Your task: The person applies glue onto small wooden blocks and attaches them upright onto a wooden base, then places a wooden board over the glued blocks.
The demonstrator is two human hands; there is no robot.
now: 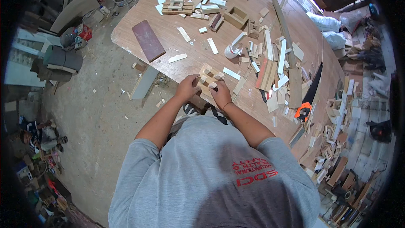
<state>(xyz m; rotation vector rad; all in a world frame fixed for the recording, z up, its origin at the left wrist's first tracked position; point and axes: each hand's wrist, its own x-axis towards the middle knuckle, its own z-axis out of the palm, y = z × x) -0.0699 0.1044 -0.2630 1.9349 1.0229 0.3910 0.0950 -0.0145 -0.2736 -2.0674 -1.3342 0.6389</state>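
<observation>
A small wooden frame of pale blocks and slats (pixel 206 78) is between my two hands at the table's near edge. My left hand (pixel 188 87) grips its left side, thumb and fingers closed round the wood. On the other side my right hand (pixel 221 94) holds the frame's near right corner, fingers bent round a block. Part of the frame is hidden behind my fingers. Just beyond it on the tabletop lie a white strip (pixel 231 73) and a white pot with a flat stick standing in it (pixel 233 51).
The wooden table (pixel 177 42) carries a dark red board (pixel 148 40), an open wooden box (pixel 236 17) and piled scraps. A handsaw with an orange handle (pixel 303 110) lies at the right. Long planks (pixel 266 69) lie right of the pot. A grey board (pixel 144 83) leans below the table's left edge.
</observation>
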